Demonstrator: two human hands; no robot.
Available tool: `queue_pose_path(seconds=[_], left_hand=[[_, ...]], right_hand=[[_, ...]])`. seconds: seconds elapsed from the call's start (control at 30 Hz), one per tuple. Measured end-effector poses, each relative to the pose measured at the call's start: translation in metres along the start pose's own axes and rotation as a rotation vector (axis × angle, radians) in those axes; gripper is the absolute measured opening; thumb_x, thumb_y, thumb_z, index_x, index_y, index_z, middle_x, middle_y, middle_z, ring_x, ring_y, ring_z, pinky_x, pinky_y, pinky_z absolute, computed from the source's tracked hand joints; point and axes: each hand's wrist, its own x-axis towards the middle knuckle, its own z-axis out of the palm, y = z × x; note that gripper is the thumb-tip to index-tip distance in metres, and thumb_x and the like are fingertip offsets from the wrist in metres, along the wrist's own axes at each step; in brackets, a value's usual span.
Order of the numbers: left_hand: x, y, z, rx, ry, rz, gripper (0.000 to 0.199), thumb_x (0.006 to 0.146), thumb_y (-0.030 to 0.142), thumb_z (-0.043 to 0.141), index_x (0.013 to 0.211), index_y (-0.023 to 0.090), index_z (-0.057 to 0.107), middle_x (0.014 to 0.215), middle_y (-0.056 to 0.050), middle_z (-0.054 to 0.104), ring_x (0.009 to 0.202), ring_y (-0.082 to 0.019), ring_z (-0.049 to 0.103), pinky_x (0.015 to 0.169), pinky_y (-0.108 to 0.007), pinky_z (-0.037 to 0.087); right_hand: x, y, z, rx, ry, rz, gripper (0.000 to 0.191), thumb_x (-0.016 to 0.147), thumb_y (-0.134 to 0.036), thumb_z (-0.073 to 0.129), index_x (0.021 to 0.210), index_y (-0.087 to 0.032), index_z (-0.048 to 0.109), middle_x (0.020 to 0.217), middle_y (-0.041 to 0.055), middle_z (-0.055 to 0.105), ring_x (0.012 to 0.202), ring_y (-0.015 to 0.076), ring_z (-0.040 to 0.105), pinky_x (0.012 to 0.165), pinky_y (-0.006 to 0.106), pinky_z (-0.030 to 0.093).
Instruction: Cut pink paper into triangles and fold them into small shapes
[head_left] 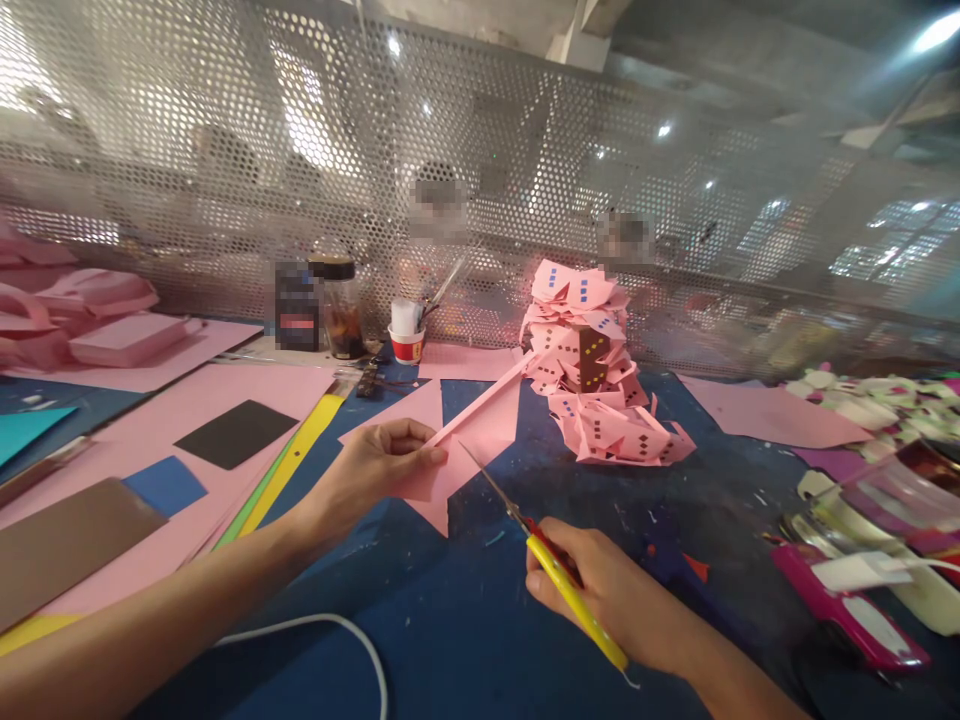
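Observation:
Between the thumb and fingers of my left hand [386,452] is one end of a narrow pink strip [484,400], which slants up to the right. My right hand [592,570] is closed round a pair of scissors [574,605] with yellow and red handles. Their blades look nearly closed, and the tip is just right of my left fingers, close to the strip; I cannot tell whether it touches. Below the strip, angular pink sheets [491,435] lie on the dark blue table [450,630].
A pile of folded pink pieces with coloured squares [570,340] stands behind. Left lie pink sheets [300,385] with black, blue and brown pieces. A jar [345,310] and a paper cup [406,345] line the perforated screen [480,130]. A magenta device [847,600] sits right; a white cable [352,630] curls in front.

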Motion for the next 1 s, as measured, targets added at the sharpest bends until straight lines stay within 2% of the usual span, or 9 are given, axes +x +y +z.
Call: queue_pose_path(seconds=[0.43, 0.77, 1.0], left_hand=[[-0.006, 0.009, 0.005, 0.014, 0.001, 0.031, 0.036, 0.063, 0.038, 0.091, 0.086, 0.017, 0.072, 0.076, -0.002, 0.07, 0.062, -0.01, 0.057, 0.052, -0.017, 0.04], [-0.006, 0.008, 0.003, 0.017, -0.02, 0.069, 0.032, 0.067, 0.036, 0.09, 0.087, 0.018, 0.072, 0.078, 0.0, 0.069, 0.064, -0.01, 0.056, 0.053, -0.016, 0.039], [-0.01, 0.013, 0.004, 0.084, 0.003, 0.101, 0.035, 0.066, 0.042, 0.089, 0.085, 0.019, 0.072, 0.074, 0.001, 0.069, 0.06, -0.01, 0.054, 0.051, -0.018, 0.036]], right_hand=[[-0.004, -0.002, 0.001, -0.025, 0.017, -0.004, 0.008, 0.093, -0.029, 0.058, 0.096, -0.021, 0.058, 0.078, -0.0033, 0.061, 0.063, 0.0093, 0.049, 0.055, 0.02, 0.033], [-0.004, 0.001, 0.003, -0.067, 0.03, -0.027, 0.006, 0.093, -0.021, 0.055, 0.097, -0.021, 0.059, 0.081, -0.0016, 0.065, 0.067, 0.0107, 0.053, 0.059, 0.022, 0.034], [-0.004, 0.0, 0.003, -0.072, 0.038, -0.044, 0.008, 0.091, -0.018, 0.055, 0.097, -0.022, 0.059, 0.082, -0.0019, 0.064, 0.067, 0.0106, 0.053, 0.059, 0.022, 0.033]])
